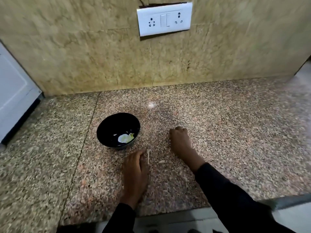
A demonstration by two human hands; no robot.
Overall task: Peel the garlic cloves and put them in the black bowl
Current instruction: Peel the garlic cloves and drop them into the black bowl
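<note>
The black bowl sits on the speckled granite worktop, just beyond and a little left of the left hand's fingers. Inside it, low on the near side, lie pale peeled garlic cloves, whitish with a touch of yellow-green, plus a small scrap or two beside them. The frame is blurred, so how many cloves there are cannot be told.

The left hand lies low on the worktop, and how those fingers lie cannot be told through the blur. Right beside those fingertips, on their right, lies a thin pale strip of garlic skin, and a smaller flake rests a little further right, between the two hands. The right hand is ahead and to the right, knuckles up, fingers curled under in a loose fist against the stone; whether they hold anything cannot be seen. Both arms wear dark sleeves.

Nothing stands between either hand and the bowl. Behind the right-hand fingers, bare stone runs back to a tan tiled wall carrying a white switch and socket plate. Far left of the left fingers, a white appliance stands against the wall. A seam in the stone runs just left of the bowl. The worktop's front edge lies close behind the wrists.
</note>
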